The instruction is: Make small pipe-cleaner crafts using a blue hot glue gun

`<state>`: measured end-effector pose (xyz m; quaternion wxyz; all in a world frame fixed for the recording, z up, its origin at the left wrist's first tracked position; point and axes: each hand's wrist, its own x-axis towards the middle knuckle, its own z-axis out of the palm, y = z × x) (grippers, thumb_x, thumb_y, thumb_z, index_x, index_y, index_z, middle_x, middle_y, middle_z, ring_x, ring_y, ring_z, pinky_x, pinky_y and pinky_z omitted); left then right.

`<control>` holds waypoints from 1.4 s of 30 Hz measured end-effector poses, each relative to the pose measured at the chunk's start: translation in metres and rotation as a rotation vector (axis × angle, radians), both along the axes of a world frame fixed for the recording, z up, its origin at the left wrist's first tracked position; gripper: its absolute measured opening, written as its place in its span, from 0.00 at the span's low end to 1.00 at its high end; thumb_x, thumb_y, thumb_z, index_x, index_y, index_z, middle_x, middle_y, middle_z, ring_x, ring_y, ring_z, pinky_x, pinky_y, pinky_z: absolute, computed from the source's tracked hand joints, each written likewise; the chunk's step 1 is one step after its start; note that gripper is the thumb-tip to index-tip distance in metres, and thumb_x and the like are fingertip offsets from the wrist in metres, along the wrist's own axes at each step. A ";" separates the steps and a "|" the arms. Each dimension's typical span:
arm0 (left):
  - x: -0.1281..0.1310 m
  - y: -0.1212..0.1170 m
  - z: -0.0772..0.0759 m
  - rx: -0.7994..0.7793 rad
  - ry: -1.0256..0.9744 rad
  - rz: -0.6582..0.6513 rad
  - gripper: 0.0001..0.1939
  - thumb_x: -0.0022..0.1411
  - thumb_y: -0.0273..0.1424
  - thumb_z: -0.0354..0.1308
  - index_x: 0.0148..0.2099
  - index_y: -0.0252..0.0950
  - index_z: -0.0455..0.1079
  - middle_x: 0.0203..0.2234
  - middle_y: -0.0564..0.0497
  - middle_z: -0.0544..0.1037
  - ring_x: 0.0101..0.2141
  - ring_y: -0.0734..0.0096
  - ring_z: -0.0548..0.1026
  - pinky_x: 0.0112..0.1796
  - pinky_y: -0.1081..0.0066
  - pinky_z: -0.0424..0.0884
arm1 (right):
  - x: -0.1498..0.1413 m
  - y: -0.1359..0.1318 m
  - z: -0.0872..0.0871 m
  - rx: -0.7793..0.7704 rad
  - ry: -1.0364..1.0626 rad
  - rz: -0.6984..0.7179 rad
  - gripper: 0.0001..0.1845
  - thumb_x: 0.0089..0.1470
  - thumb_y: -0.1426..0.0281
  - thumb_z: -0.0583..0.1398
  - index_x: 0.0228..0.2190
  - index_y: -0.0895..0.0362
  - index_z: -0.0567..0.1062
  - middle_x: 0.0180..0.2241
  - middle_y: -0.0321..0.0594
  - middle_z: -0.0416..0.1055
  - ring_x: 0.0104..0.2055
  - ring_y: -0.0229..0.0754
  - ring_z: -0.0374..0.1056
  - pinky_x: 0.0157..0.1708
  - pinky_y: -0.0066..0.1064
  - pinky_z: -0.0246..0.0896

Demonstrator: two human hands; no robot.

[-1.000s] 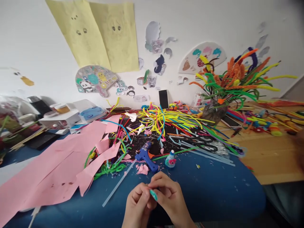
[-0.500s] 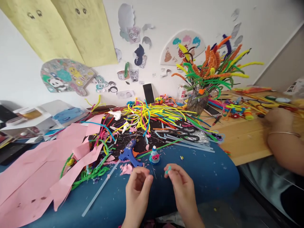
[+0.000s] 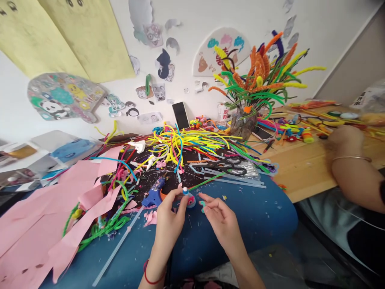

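A small blue pipe-cleaner figure [image 3: 190, 202], with a white ball on top and a pink ring round its middle, stands on the blue mat. My left hand [image 3: 170, 214] is at its left side, thumb and forefinger apart near the white top; whether they touch it I cannot tell. Between the thumb and fingers of my right hand [image 3: 221, 216] is a small teal piece [image 3: 202, 205], just right of the figure. A blue glue gun [image 3: 154, 194], a clear glue stick in its back end, lies behind and left of my left hand.
Pink sheets [image 3: 36, 216] cover the left side. Yellow pipe cleaners [image 3: 171, 144], black scissors [image 3: 231, 165] and clear glue sticks [image 3: 237, 180] lie behind. A pipe-cleaner bouquet in a vase [image 3: 242, 124] stands at the back right. Another person's arm [image 3: 357, 172] rests at the right.
My left hand has moved forward to the blue figure. My right hand, with the teal piece, has also moved closer to it. The view has shifted slightly to the right.
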<state>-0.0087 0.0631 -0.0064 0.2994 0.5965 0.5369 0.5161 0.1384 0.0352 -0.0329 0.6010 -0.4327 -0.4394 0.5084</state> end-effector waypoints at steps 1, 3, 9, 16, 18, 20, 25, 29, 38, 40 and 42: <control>-0.001 -0.001 0.001 -0.013 -0.036 -0.020 0.09 0.61 0.33 0.60 0.43 0.37 0.74 0.36 0.46 0.82 0.37 0.62 0.79 0.40 0.69 0.72 | 0.000 0.000 0.001 0.003 -0.008 0.017 0.10 0.56 0.63 0.62 0.27 0.54 0.70 0.50 0.49 0.75 0.57 0.51 0.68 0.55 0.45 0.64; -0.003 -0.002 0.004 -0.044 -0.132 -0.084 0.09 0.63 0.34 0.57 0.43 0.37 0.73 0.39 0.46 0.82 0.40 0.62 0.79 0.41 0.69 0.73 | -0.001 -0.001 0.004 0.020 -0.025 0.034 0.08 0.57 0.65 0.61 0.27 0.54 0.71 0.50 0.48 0.75 0.57 0.50 0.68 0.55 0.44 0.63; -0.007 -0.006 0.008 -0.017 -0.340 -0.189 0.08 0.65 0.35 0.57 0.43 0.37 0.72 0.42 0.45 0.81 0.46 0.63 0.78 0.46 0.69 0.72 | -0.012 -0.007 0.020 0.219 -0.178 -0.116 0.06 0.55 0.73 0.59 0.26 0.53 0.70 0.40 0.42 0.74 0.45 0.46 0.71 0.45 0.40 0.67; -0.013 -0.008 -0.001 -0.018 -0.411 -0.258 0.07 0.67 0.32 0.56 0.45 0.39 0.72 0.45 0.48 0.80 0.47 0.65 0.77 0.51 0.66 0.70 | -0.019 -0.009 0.033 0.410 -0.455 -0.268 0.09 0.51 0.80 0.58 0.25 0.54 0.67 0.35 0.38 0.73 0.40 0.42 0.69 0.40 0.35 0.64; -0.013 -0.008 -0.001 -0.009 -0.405 -0.262 0.06 0.67 0.31 0.56 0.45 0.38 0.72 0.44 0.47 0.80 0.47 0.64 0.77 0.50 0.67 0.71 | -0.018 -0.008 0.033 0.436 -0.493 -0.286 0.10 0.51 0.80 0.58 0.25 0.54 0.67 0.35 0.37 0.73 0.39 0.41 0.69 0.40 0.34 0.63; -0.013 -0.008 0.000 -0.008 -0.404 -0.266 0.06 0.67 0.31 0.56 0.44 0.38 0.72 0.43 0.47 0.81 0.47 0.64 0.77 0.48 0.68 0.72 | -0.017 -0.006 0.033 0.446 -0.524 -0.286 0.10 0.51 0.81 0.58 0.26 0.54 0.67 0.34 0.37 0.72 0.39 0.41 0.69 0.39 0.33 0.63; -0.011 -0.008 0.004 -0.019 -0.384 -0.264 0.05 0.66 0.31 0.57 0.44 0.37 0.72 0.42 0.47 0.82 0.46 0.66 0.78 0.45 0.73 0.72 | -0.016 -0.002 0.031 0.436 -0.557 -0.252 0.10 0.50 0.81 0.58 0.25 0.55 0.66 0.32 0.37 0.70 0.37 0.40 0.67 0.38 0.32 0.62; -0.010 -0.006 0.006 -0.025 -0.362 -0.272 0.05 0.66 0.32 0.57 0.43 0.38 0.72 0.41 0.47 0.82 0.45 0.67 0.78 0.45 0.73 0.72 | -0.016 0.000 0.031 0.432 -0.594 -0.233 0.11 0.49 0.82 0.57 0.24 0.55 0.65 0.30 0.37 0.69 0.35 0.40 0.65 0.35 0.31 0.60; -0.011 -0.003 0.004 -0.115 -0.433 -0.162 0.05 0.59 0.32 0.63 0.37 0.37 0.75 0.31 0.51 0.84 0.34 0.72 0.80 0.35 0.79 0.73 | -0.002 0.008 0.031 0.260 -0.545 0.006 0.06 0.55 0.73 0.59 0.26 0.55 0.70 0.32 0.38 0.72 0.35 0.41 0.66 0.36 0.32 0.61; -0.012 -0.003 0.004 -0.142 -0.475 -0.154 0.05 0.57 0.32 0.65 0.35 0.36 0.76 0.28 0.52 0.83 0.31 0.72 0.80 0.34 0.79 0.73 | 0.002 0.012 0.028 0.158 -0.412 0.115 0.08 0.57 0.69 0.58 0.26 0.55 0.71 0.31 0.39 0.72 0.35 0.41 0.67 0.36 0.32 0.62; -0.013 -0.003 0.003 -0.153 -0.499 -0.142 0.05 0.55 0.32 0.67 0.34 0.36 0.76 0.27 0.53 0.83 0.29 0.73 0.80 0.33 0.78 0.74 | 0.003 0.017 0.024 0.054 -0.276 0.212 0.09 0.57 0.66 0.58 0.27 0.55 0.72 0.30 0.38 0.71 0.33 0.40 0.67 0.35 0.31 0.63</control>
